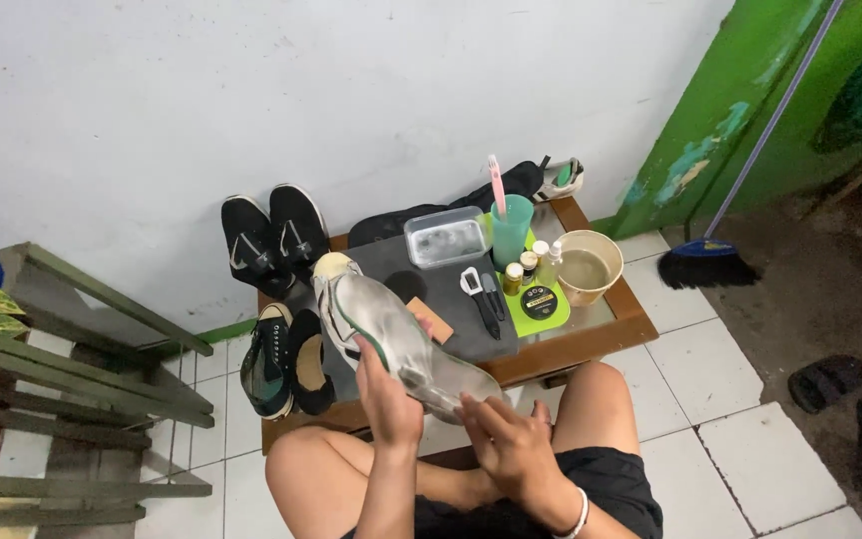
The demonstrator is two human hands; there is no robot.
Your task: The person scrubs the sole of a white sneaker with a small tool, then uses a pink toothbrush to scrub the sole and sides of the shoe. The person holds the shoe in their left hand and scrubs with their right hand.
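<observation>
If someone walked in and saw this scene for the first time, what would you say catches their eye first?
Most striking is the pale, dirty sneaker at centre, turned sole-up, with the left hand gripping its middle and the right hand at its heel. Just behind it, a low wooden table carries a bright green mat, a teal cup with a pink toothbrush, and a bowl of murky water. A pair of black sneakers stands against the white wall.

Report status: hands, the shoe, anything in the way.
Left hand and right hand grip the dirty white sneaker, sole up. Low wooden table ahead. Nothing obstructing.
</observation>
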